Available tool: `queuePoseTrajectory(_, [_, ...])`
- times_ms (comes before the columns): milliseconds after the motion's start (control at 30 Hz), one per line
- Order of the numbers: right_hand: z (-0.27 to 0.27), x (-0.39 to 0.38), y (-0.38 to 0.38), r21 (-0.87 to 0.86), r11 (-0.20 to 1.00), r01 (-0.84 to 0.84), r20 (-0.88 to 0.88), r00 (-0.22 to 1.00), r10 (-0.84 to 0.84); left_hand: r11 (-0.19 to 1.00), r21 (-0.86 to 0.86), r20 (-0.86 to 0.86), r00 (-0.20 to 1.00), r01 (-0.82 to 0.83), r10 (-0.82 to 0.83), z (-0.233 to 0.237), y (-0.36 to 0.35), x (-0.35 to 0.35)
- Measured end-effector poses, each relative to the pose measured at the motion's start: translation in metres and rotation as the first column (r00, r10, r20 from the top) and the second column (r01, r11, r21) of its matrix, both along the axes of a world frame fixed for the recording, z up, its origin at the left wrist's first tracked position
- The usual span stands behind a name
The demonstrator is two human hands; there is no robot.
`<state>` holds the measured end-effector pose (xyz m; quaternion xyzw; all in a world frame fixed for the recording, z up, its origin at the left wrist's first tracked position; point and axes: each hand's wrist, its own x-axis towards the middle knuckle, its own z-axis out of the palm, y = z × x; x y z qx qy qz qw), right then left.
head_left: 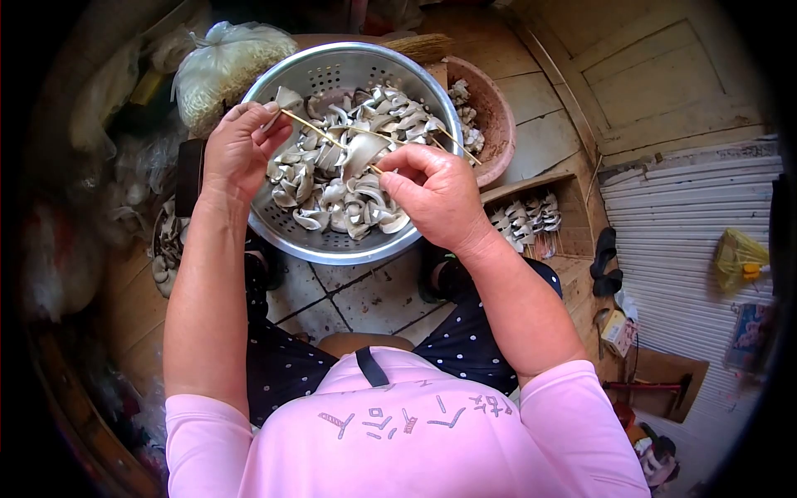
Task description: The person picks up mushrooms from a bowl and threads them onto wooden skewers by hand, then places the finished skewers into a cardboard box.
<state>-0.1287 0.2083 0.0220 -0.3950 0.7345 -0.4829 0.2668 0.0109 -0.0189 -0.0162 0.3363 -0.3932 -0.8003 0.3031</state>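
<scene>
A metal colander [339, 257] with holes holds many grey-white mushroom pieces [332, 197]. Over its left side, my left hand [241, 149] pinches a mushroom piece at the upper end of a thin wooden skewer [311, 129]. My right hand [433, 192], at the right side of the colander, has its thumb and forefinger closed on the skewer's lower end, where a larger mushroom piece [362, 154] sits on the stick. More bare skewers [455, 141] lie across the mushrooms behind my right hand.
A pink basin [502, 124] with pale pieces stands right of the colander. Below it, a wooden box [573, 199] holds skewered mushrooms [531, 217]. A full plastic bag [224, 75] is at the upper left. Dark slippers [606, 261] lie on the right.
</scene>
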Motion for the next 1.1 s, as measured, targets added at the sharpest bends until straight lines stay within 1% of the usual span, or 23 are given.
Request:
queuePoseTrajectory(67, [0.002, 0.001, 0.001, 0.014, 1.0, 0.007, 0.019, 1.0, -0.007, 1.0, 0.008, 0.047, 0.999, 0.021, -0.021, 0.003, 0.003, -0.001])
queuePoseTrajectory(167, [0.002, 0.0, 0.001, 0.008, 1.0, 0.008, 0.003, 1.0, -0.008, 0.998, 0.042, 0.067, 0.996, 0.048, -0.051, 0.011, 0.017, -0.007])
queuePoseTrajectory(233, [-0.003, 0.0, 0.0, -0.027, 1.0, -0.003, -0.03, 1.0, 0.002, 0.989, 0.067, 0.064, 0.989, 0.129, -0.133, 0.012, 0.03, -0.011])
queuePoseTrajectory(300, [-0.005, 0.0, -0.003, -0.027, 1.0, 0.002, -0.015, 1.0, -0.002, 0.972, 0.125, 0.044, 0.977, 0.201, -0.208, 0.014, 0.046, -0.015])
queuePoseTrajectory(333, [-0.005, -0.001, -0.004, -0.028, 1.0, 0.005, 0.0, 1.0, -0.005, 0.969, 0.153, 0.07, 0.976, 0.193, -0.205, 0.021, 0.057, -0.017])
queuePoseTrajectory(400, [-0.004, -0.001, -0.004, -0.016, 1.0, 0.016, 0.008, 1.0, -0.016, 0.963, 0.19, 0.016, 0.98, 0.189, -0.196, 0.009, 0.064, -0.017])
queuePoseTrajectory(567, [-0.004, 0.0, -0.004, 0.0, 1.0, 0.019, 0.01, 1.0, -0.019, 0.967, 0.164, 0.035, 0.979, 0.194, -0.202, 0.017, 0.064, -0.016])
queuePoseTrajectory(667, [-0.003, 0.001, -0.006, -0.017, 1.0, 0.011, -0.022, 1.0, -0.011, 0.967, 0.152, 0.042, 0.976, 0.205, -0.214, 0.021, 0.06, -0.016])
queuePoseTrajectory(733, [-0.001, 0.002, -0.008, -0.041, 0.998, 0.049, 0.033, 0.998, -0.048, 0.967, 0.149, 0.042, 0.976, 0.205, -0.214, 0.023, 0.055, -0.017])
queuePoseTrajectory(800, [0.004, -0.001, -0.008, -0.035, 0.997, 0.066, 0.046, 0.997, -0.064, 0.99, 0.086, 0.065, 0.991, 0.115, -0.121, 0.024, 0.045, -0.015])
queuePoseTrajectory(833, [0.005, -0.001, -0.008, -0.029, 0.996, 0.082, 0.058, 0.995, -0.081, 0.995, 0.033, 0.102, 0.99, 0.091, -0.094, 0.02, 0.039, -0.014])
queuePoseTrajectory(867, [0.004, -0.002, -0.008, -0.029, 0.996, 0.082, 0.058, 0.995, -0.08, 0.995, 0.033, 0.102, 0.99, 0.09, -0.093, 0.013, 0.032, -0.013])
queuePoseTrajectory(933, [0.001, -0.002, -0.007, -0.047, 0.995, 0.088, 0.043, 0.995, -0.086, 0.986, -0.121, 0.27, 0.96, 0.111, -0.075, 0.0, 0.023, -0.011])
queuePoseTrajectory(967, [0.001, -0.002, -0.007, -0.047, 0.995, 0.088, 0.043, 0.995, -0.086, 0.976, -0.159, 0.358, 0.93, 0.151, -0.085, -0.004, 0.02, -0.01])
queuePoseTrajectory(1000, [0.001, -0.002, -0.007, -0.05, 0.995, 0.081, 0.027, 0.996, -0.08, 0.976, -0.159, 0.358, 0.93, 0.151, -0.086, -0.009, 0.02, -0.01])
queuePoseTrajectory(1067, [0.002, -0.001, -0.007, -0.053, 0.996, 0.076, 0.011, 0.997, -0.076, 0.856, -0.346, 0.594, 0.796, 0.385, -0.118, -0.024, 0.021, -0.011])
queuePoseTrajectory(1100, [0.003, -0.001, -0.007, -0.054, 0.996, 0.076, 0.041, 0.996, -0.074, 0.743, -0.417, 0.729, 0.681, 0.523, -0.07, -0.039, 0.017, -0.011])
